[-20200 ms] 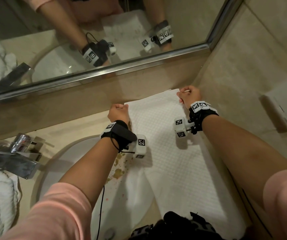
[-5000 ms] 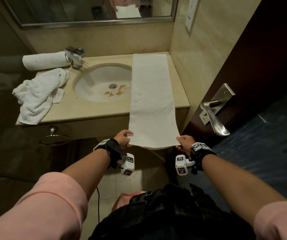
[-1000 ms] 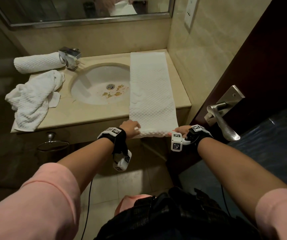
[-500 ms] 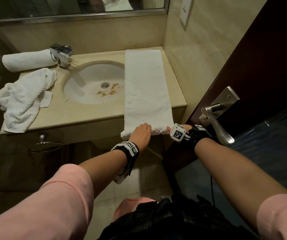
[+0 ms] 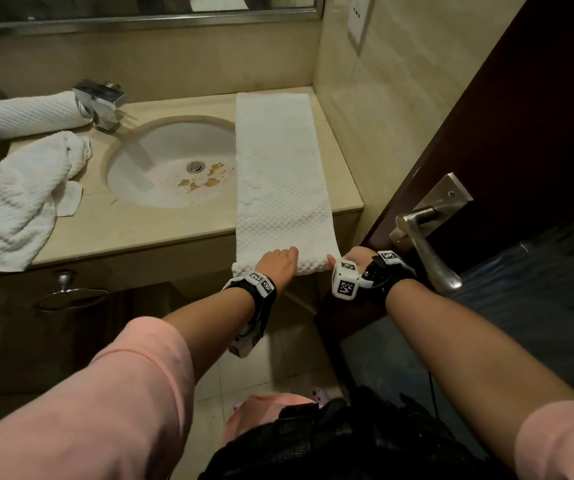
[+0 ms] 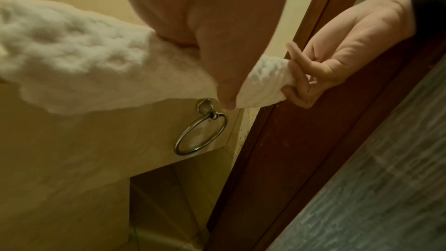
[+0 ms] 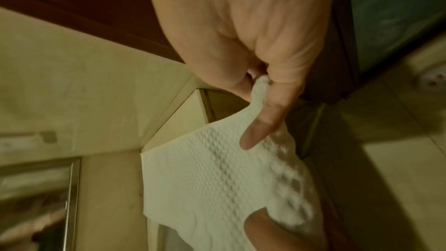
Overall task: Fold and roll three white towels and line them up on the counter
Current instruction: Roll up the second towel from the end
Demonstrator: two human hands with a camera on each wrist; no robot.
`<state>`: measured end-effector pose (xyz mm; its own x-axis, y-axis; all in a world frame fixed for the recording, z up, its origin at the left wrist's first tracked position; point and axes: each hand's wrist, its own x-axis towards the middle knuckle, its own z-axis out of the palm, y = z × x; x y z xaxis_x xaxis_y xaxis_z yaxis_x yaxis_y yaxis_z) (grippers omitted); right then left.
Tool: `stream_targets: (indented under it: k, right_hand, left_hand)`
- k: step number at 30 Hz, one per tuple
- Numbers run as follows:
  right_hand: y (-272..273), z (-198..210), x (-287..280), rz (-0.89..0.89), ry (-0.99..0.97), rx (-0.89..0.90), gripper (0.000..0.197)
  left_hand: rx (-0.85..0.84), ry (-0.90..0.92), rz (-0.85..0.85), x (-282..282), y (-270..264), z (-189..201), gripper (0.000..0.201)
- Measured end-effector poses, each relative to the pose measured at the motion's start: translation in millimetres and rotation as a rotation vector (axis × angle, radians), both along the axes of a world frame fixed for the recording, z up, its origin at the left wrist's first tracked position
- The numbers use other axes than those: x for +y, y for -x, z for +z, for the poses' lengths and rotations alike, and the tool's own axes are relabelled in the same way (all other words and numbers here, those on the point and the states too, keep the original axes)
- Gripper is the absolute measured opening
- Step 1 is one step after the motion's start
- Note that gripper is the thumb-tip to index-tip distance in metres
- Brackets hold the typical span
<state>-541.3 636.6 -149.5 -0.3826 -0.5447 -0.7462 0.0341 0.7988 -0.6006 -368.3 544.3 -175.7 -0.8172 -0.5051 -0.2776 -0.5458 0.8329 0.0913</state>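
Count: towels 3 — rolled towel point(image 5: 27, 114) ×1, crumpled towel point(image 5: 19, 199) ×1, flat towel point(image 5: 278, 168) ×1. Hands 2: left hand point(image 5: 276, 263), right hand point(image 5: 356, 256). Sink point(image 5: 171, 164) 1. Tap point(image 5: 100, 100) 1. Towel ring point(image 5: 71, 296) 1. Door handle point(image 5: 424, 244) 1.

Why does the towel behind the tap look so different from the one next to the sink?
The towel behind the tap is rolled into a tight, neat tube; the towel next to the sink is a loose, crumpled heap. The rolled one lies straight along the back of the counter; the crumpled one sprawls to the front edge. Both are white and bumpy.
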Motion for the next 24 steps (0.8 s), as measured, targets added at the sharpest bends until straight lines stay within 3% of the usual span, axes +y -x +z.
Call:
stream_targets:
  k: [4,5,7,9,14,19,24]
  right_hand:
    - [-3,1,-7,0.054,-0.111,0.051,0.043]
    - [-8,8,-10,0.153,-0.185,0.128,0.043]
    - [-13,12,-16,0.384,-0.33,0.464,0.048]
    - [-19,11,-19,0.508,-0.272,0.659,0.055]
    - [-42,-9,-27,0.777,-0.02,0.761,0.053]
    - [-65,-25,-28,0.89,-0.079,0.922,0.046]
    - [-72,-29,-37,0.93,-0.135,0.918,0.046]
  left_hand:
    - [-0.096,-0.095,-0.028,-3,2,-4,0.019]
    - [-0.128,-0.113,-0.03,-5,3,-4,0.018]
    - [-0.16,-0.214,0.01,-10,5,0,0.021]
    - [-0.189,-0.266,0.034,-15,7,2,0.024]
    - [-0.212,-0.382,0.079,-23,8,3,0.032]
    - [-0.241,-0.419,0.045,-32,8,6,0.035]
    - [-0.285,-0.355,0.019,-32,7,7,0.036]
